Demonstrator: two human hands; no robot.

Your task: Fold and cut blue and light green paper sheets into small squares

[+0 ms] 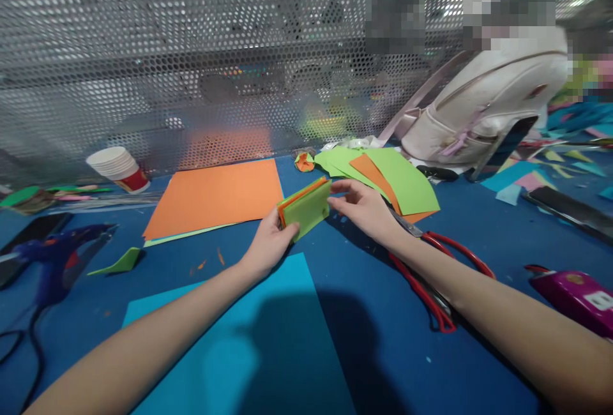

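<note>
A small stack of folded green and orange paper (pixel 306 209) is held up over the blue table, tilted, its orange layers showing along the top and left edges. My left hand (pixel 272 241) grips its lower left side, thumb in front. My right hand (pixel 361 207) is at the stack's right edge, fingers bent and slightly apart, the fingertips close to the paper; whether they touch it is unclear. Under my right forearm lie red-handled scissors (pixel 424 294). A bright blue sheet (pixel 239 345) lies partly beneath my left forearm.
Orange sheets (pixel 218 201) lie behind on the left, near paper cups (pixel 119 169) and a blue glue gun (pixel 55 262). Green sheets (pixel 407 179) and a white backpack (pixel 488 96) are at back right. A magenta tool (pixel 575 297) lies far right. A perforated metal panel (pixel 191 83) stands behind.
</note>
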